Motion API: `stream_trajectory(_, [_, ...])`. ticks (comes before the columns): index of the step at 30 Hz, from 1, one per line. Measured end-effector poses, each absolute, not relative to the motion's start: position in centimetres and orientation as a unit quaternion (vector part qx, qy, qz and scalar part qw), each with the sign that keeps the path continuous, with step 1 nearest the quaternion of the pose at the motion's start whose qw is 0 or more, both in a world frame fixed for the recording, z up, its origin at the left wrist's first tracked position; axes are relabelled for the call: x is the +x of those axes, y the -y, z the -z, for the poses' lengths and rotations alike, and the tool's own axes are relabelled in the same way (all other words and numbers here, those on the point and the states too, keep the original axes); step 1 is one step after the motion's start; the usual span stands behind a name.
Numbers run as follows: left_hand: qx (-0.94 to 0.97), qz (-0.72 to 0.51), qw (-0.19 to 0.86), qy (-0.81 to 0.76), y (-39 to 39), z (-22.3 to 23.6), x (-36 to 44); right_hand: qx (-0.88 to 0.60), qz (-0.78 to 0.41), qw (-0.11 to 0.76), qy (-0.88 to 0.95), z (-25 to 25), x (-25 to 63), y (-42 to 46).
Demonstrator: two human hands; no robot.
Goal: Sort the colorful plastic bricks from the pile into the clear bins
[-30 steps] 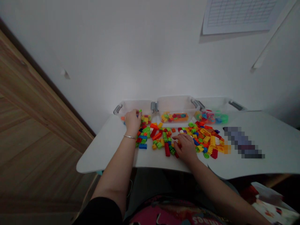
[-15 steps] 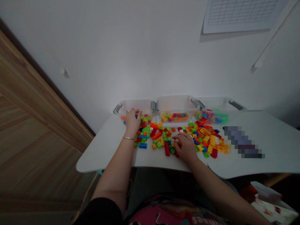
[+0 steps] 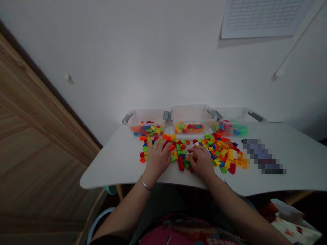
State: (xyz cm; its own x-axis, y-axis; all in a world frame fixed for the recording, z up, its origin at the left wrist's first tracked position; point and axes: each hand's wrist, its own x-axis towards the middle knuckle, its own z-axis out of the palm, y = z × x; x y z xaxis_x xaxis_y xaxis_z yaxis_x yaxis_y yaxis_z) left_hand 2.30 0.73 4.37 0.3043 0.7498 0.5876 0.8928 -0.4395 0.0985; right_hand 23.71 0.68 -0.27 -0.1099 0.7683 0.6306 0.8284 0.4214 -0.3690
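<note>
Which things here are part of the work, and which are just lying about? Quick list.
Part of the work: left hand, right hand, loose plastic toy bricks, clear plastic bins.
Just lying about: wall chart, wooden door, pixelated object.

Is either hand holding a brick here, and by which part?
Cannot be told: the left hand and right hand cover toy bricks, hiding any grip.

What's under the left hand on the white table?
Colourful plastic building bricks lie around the left hand on the white table; whatever is directly beneath the palm is covered.
</note>
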Motion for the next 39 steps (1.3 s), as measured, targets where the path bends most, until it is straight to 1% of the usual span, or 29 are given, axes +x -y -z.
stream_trajectory(3, [-0.800,0.261,0.104,0.530,0.9,-2.8,3.0,-0.531,0.036,0.389,0.752,0.3,23.6,-0.7])
stream_trajectory(8, [-0.789,0.251,0.086,0.555,1.3,-1.3,3.2,-0.538,0.035,0.371,0.756,0.4,23.5,-0.9])
stream_trajectory(18, [-0.795,0.264,0.074,0.541,0.9,-0.9,3.8,-0.540,0.022,0.395,0.743,0.5,23.5,-1.7])
stream_trajectory(21, [-0.792,0.264,0.070,0.546,0.7,-0.7,3.8,-0.542,0.034,0.395,0.741,-0.1,24.4,-1.7])
stream_trajectory(23, [-0.789,0.263,0.067,0.552,0.7,-0.6,3.7,-0.566,0.057,0.359,0.739,-1.0,25.6,-1.6])
stream_trajectory(27, [-0.785,0.260,0.062,0.559,0.8,-0.6,3.7,-0.648,0.099,0.220,0.723,-3.2,29.3,-1.1])
stream_trajectory(30, [-0.782,0.258,0.054,0.564,0.8,-0.6,3.8,-0.686,0.113,0.144,0.704,-4.1,31.7,-0.7])
stream_trajectory(35, [-0.782,0.258,0.053,0.565,0.7,-0.6,3.8,-0.710,0.120,0.082,0.689,-3.9,33.3,-0.5])
stream_trajectory(39, [-0.783,0.254,0.052,0.566,0.7,-0.5,3.7,-0.716,0.109,0.074,0.685,-3.4,33.6,-0.7])
